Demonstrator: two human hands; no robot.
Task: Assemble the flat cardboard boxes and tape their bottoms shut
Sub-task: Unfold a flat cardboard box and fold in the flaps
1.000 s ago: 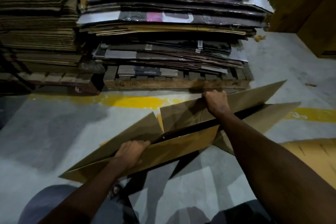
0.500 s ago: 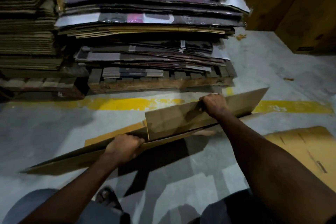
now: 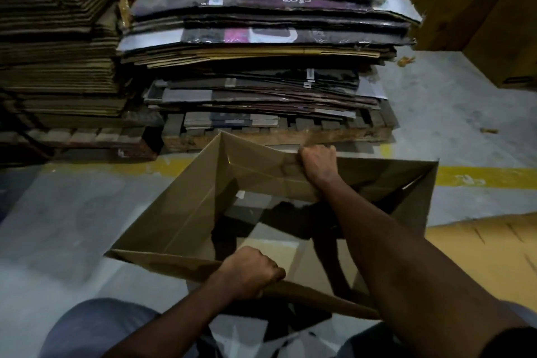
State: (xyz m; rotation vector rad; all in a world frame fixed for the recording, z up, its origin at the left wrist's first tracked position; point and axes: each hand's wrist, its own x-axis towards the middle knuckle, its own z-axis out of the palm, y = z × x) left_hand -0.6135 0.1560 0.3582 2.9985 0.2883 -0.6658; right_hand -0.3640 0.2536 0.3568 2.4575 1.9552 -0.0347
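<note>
The near wall of the cardboard box is being gripped by the left hand, fingers curled over its edge. The box is being held opened out as a bottomless sleeve above the grey floor. Its far wall is being clutched by the right hand, fingers wrapped over the rim. A flat cardboard sheet is lying to the right. Beyond, a yellow line is crossing the floor, and stacks of flattened cardboard are resting on a wooden pallet.
</note>
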